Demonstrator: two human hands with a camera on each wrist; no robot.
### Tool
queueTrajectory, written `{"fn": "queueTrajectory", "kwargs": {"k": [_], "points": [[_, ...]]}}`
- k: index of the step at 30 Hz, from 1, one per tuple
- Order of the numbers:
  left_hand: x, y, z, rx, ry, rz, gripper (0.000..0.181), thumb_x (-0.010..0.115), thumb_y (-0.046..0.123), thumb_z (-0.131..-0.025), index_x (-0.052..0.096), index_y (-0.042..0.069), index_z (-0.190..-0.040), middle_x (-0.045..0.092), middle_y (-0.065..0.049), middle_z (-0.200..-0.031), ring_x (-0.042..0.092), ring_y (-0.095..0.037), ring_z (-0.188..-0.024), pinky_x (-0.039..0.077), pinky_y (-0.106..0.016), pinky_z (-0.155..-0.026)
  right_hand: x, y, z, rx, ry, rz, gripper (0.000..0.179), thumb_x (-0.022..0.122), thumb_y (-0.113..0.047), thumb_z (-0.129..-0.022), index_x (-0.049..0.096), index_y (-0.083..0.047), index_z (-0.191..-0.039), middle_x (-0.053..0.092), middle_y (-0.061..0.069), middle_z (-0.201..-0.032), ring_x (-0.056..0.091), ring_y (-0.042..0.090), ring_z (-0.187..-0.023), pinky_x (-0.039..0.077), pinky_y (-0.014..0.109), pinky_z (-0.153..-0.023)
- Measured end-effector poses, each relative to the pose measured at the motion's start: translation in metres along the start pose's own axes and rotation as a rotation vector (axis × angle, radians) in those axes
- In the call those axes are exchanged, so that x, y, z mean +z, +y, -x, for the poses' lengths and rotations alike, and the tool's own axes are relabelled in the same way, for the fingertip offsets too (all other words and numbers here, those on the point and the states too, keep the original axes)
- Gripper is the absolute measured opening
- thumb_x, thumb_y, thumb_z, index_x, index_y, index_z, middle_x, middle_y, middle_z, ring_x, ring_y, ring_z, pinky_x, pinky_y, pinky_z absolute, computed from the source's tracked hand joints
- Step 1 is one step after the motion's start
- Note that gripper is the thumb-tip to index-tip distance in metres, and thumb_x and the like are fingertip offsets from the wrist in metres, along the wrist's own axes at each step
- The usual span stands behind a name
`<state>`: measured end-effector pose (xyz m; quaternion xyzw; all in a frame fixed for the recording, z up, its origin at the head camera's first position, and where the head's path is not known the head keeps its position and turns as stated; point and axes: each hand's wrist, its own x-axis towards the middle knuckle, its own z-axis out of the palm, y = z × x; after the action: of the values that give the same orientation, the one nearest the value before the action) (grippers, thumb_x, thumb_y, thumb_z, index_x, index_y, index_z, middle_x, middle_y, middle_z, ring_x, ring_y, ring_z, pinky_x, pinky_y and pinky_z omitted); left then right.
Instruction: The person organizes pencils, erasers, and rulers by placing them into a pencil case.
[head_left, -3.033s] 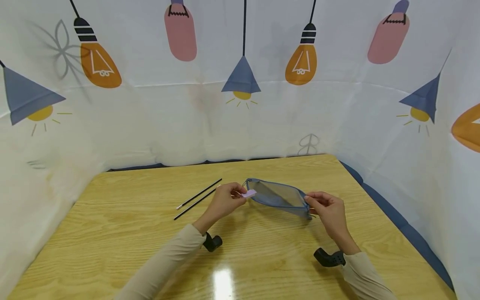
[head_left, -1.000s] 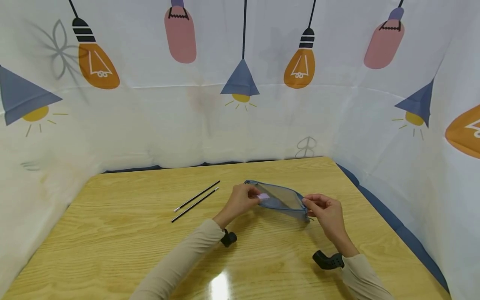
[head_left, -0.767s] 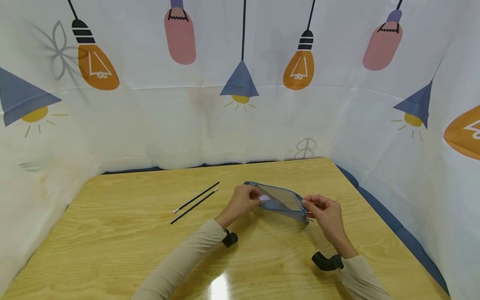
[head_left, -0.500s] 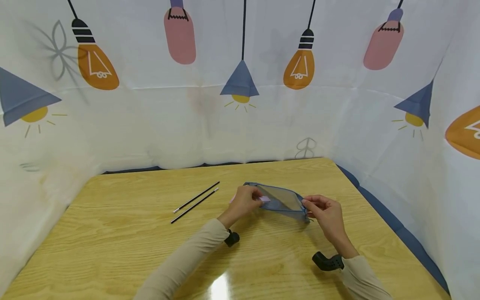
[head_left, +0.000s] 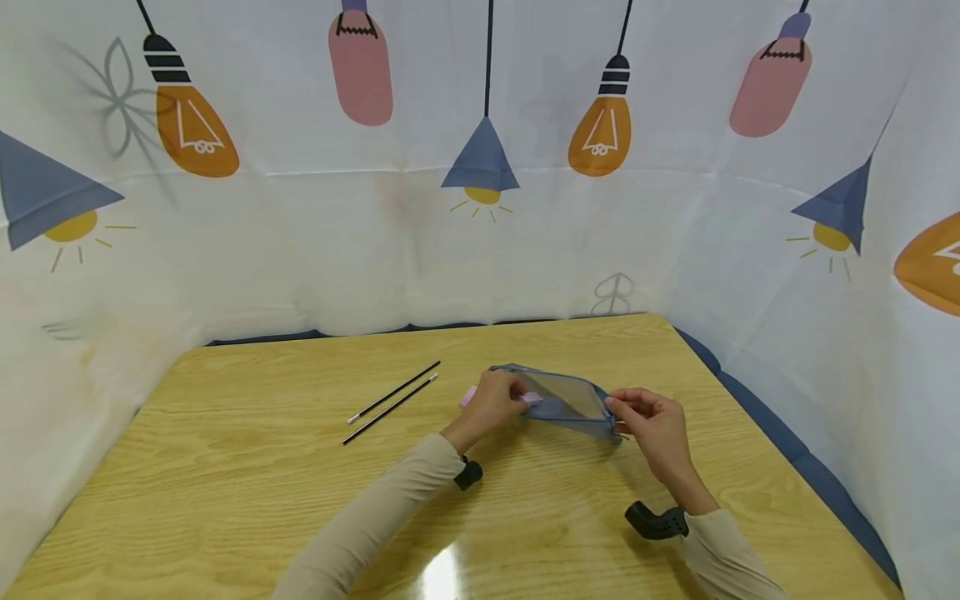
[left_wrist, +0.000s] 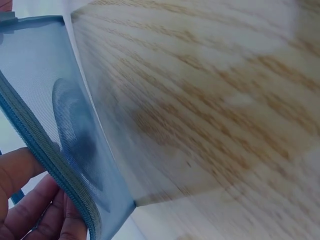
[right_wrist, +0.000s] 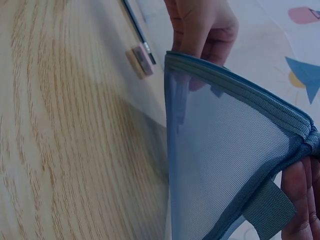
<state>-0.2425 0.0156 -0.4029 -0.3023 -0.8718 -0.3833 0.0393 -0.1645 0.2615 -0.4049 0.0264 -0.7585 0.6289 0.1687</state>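
Note:
My left hand (head_left: 492, 404) pinches a small flat lilac block (head_left: 531, 398) at the mouth of a blue mesh zip pouch (head_left: 573, 427). In the right wrist view, the fingertips of that hand (right_wrist: 205, 30) reach behind the zip edge, and a lilac shape shows faintly through the mesh. My right hand (head_left: 654, 429) grips the pouch's right corner between thumb and fingers, and the mouth gapes. Fingers (left_wrist: 22, 170) lie around the zip edge in the left wrist view, where the lilac block is hidden.
Two thin black pencils (head_left: 395, 392) (head_left: 392, 408) with white ends lie on the wooden table (head_left: 225, 467), left of the pouch. A pink block (head_left: 467, 396) rests just behind my left hand. A patterned cloth (head_left: 337, 250) hangs behind the table.
My left hand has moved right, carrying the lilac block from the pouch's left corner into its mouth. The pink block has come into view behind that hand. The right hand keeps its grip.

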Motion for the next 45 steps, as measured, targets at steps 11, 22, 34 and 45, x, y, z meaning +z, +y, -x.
{"fn": "queueTrajectory", "kwargs": {"k": [11, 22, 34, 45], "points": [[0.0033, -0.0014, -0.0021, 0.043, -0.020, -0.086, 0.004, 0.074, 0.000, -0.081, 0.074, -0.002, -0.084, 0.070, -0.008, -0.080, 0.062, -0.017, -0.074, 0.049, -0.025, -0.064, 0.0015, -0.0002, 0.0025, -0.001, -0.002, 0.006, 0.023, 0.070, -0.007, -0.090, 0.067, 0.012, -0.101, 0.070, 0.004, -0.079, 0.066, 0.013, -0.064, 0.056, 0.028, -0.059], [0.0026, 0.0017, -0.0039, 0.053, -0.003, -0.210, 0.004, 0.074, 0.003, -0.083, 0.074, 0.000, -0.086, 0.070, -0.009, -0.084, 0.065, -0.026, -0.084, 0.045, -0.044, -0.086, 0.0028, 0.0007, 0.0024, -0.012, -0.005, 0.008, 0.022, 0.069, -0.008, -0.090, 0.068, 0.011, -0.101, 0.069, 0.005, -0.080, 0.066, 0.014, -0.065, 0.056, 0.028, -0.059], [0.0044, 0.0052, -0.0068, 0.117, -0.003, -0.231, 0.006, 0.075, 0.001, -0.080, 0.073, 0.001, -0.085, 0.071, -0.009, -0.087, 0.066, -0.025, -0.088, 0.050, -0.036, -0.081, -0.0021, -0.0032, 0.0034, -0.011, 0.009, 0.023, 0.023, 0.070, -0.008, -0.090, 0.068, 0.011, -0.101, 0.070, 0.005, -0.080, 0.066, 0.013, -0.065, 0.056, 0.028, -0.059], [-0.0046, 0.0059, 0.0020, 0.132, -0.039, -0.185, 0.008, 0.069, -0.001, -0.085, 0.071, -0.002, -0.093, 0.069, -0.011, -0.093, 0.064, -0.026, -0.093, 0.052, -0.032, -0.080, 0.0004, -0.0022, 0.0030, -0.003, 0.005, 0.020, 0.024, 0.070, -0.011, -0.091, 0.068, 0.011, -0.102, 0.069, 0.008, -0.082, 0.066, 0.014, -0.066, 0.056, 0.028, -0.060]]}}
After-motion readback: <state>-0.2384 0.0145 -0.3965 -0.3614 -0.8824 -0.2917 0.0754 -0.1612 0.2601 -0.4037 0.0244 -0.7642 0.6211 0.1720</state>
